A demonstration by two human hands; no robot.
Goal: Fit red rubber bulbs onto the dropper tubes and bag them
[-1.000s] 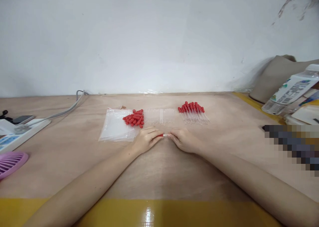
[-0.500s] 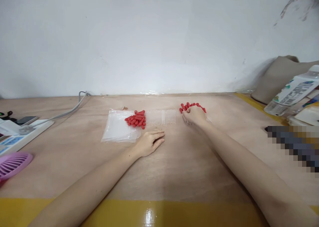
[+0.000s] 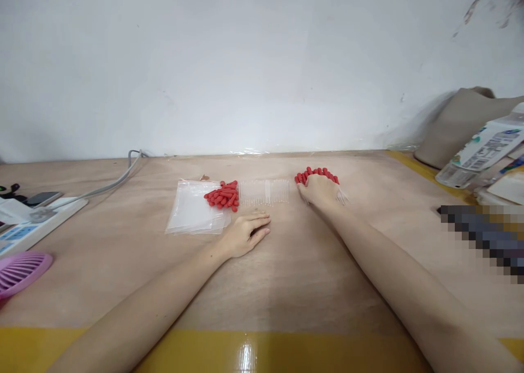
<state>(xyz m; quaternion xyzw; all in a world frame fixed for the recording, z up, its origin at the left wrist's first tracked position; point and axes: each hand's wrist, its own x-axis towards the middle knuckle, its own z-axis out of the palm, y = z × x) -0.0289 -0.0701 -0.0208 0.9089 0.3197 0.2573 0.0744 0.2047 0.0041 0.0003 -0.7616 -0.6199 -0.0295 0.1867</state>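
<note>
My left hand [image 3: 248,234] lies palm down on the wooden table, fingers stretched out and holding nothing. Just beyond its fingertips is a row of thin clear tubes [image 3: 257,193] laid side by side. A heap of red rubber bulbs [image 3: 223,196] rests left of the tubes, partly on clear plastic bags [image 3: 192,212]. My right hand [image 3: 320,190] is over a fan of droppers [image 3: 324,172] with red bulbs at the far end. Its fingers are bent, and what they grip is hidden under the hand. Thin tube ends [image 3: 343,198] stick out at its right.
On the left lie a white power strip [image 3: 53,223] with a grey cable [image 3: 104,188] and a pink fan [image 3: 28,272]. A plastic bottle [image 3: 485,149] leans before a beige bag-like object [image 3: 446,124] at right. Yellow tape [image 3: 204,348] runs along the front edge.
My right hand has turned slightly, its fingers lower over the droppers. More red bulbs show beyond it and more tube ends at its right. My left hand stays still.
</note>
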